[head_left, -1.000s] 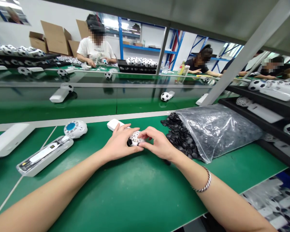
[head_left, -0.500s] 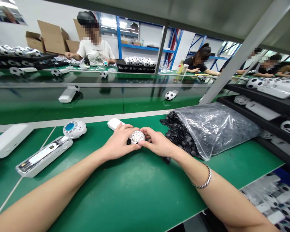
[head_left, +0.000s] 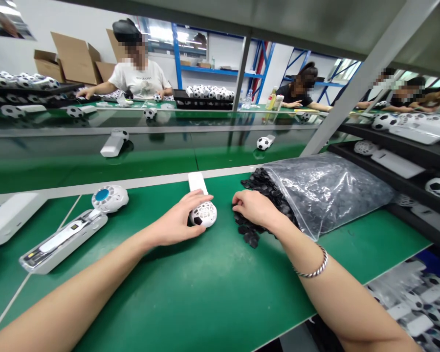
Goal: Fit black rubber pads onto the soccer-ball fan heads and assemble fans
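My left hand (head_left: 178,220) holds a white football-shaped device (head_left: 204,213) between thumb and fingers. The round head has an openwork top and a black patch near the thumb; its white handle (head_left: 197,182) points away from me on the green table. My right hand (head_left: 254,207) is at the near left edge of a heap of small black pieces (head_left: 266,188), its fingers pinched together. Whatever lies between those fingertips is too small to make out. The heap spills from a clear plastic bag (head_left: 333,190).
At the left lie an opened device (head_left: 64,239) with a blue disc and a white casing (head_left: 12,217). Black trays (head_left: 388,186) stand at the right beside a slanted metal post (head_left: 366,78). Beyond, devices sit on a green conveyor (head_left: 161,159); people sit across it.
My right hand has left the football-shaped device and moved right to the black pieces. The device has turned, its handle now pointing away. Devices on the near conveyor have shifted right.
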`<state>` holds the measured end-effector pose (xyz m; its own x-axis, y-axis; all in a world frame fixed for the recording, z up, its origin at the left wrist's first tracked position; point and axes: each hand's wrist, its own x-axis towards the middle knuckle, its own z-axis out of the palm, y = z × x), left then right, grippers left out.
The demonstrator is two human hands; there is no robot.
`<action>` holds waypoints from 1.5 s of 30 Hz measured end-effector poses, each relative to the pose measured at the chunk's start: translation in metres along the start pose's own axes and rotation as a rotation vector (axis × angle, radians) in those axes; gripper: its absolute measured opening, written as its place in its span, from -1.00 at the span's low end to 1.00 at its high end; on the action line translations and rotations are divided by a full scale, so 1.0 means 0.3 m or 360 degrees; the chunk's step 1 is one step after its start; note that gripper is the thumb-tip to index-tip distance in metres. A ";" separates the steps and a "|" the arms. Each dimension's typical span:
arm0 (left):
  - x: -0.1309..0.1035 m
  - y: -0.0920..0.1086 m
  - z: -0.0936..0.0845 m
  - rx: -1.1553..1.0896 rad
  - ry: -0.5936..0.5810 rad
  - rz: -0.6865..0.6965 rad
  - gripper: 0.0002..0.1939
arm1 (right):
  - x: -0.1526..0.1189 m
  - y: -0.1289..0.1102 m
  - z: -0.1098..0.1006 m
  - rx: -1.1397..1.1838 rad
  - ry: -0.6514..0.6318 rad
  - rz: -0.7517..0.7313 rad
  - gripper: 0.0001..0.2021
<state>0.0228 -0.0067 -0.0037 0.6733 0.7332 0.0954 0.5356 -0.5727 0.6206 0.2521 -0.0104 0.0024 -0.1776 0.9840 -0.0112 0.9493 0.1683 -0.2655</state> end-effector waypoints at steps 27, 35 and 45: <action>0.005 -0.025 0.012 -0.0258 0.0002 -0.0028 -0.34 | -0.033 -0.077 0.001 0.0767 0.0210 -0.0966 -0.90; 0.015 -0.011 0.047 -0.0258 0.0172 -0.0052 -0.41 | -0.030 -0.104 0.051 0.0769 0.0267 -0.1090 -0.91; 0.012 -0.008 0.070 -0.0306 0.0289 0.0009 -0.52 | 0.013 -0.081 0.113 0.1132 0.0201 -0.0622 -0.73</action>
<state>0.0346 -0.0104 -0.0212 0.5641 0.7940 0.2266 0.4138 -0.5093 0.7545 0.2195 -0.0126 -0.0239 -0.3907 0.8681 0.3061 0.4262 0.4653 -0.7758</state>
